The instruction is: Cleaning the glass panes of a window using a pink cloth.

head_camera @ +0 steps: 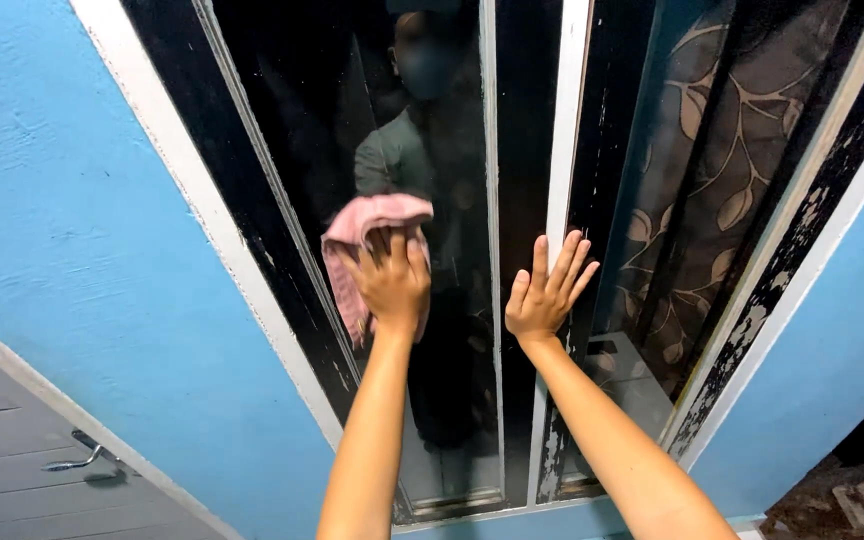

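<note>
left hand has its fingers spread flat over a pink cloth, pressing it on the dark window glass about mid-height — right hand is open, holding nothing, palm braced on the white-and-black frame bar. looks midway to me: glass reflects clearly up top, lower pane not reached. cloth's crumpled, soft, one end hanging down — blue wall alongside.

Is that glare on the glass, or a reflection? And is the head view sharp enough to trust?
Head view: the dark pane mirrors a dim figure, a reflection, not glare; the left hand pressing the pink cloth and the right hand flat on the frame are evenly lit and sharp; the picture is tilted; the curtain behind glass looks murky.
</note>
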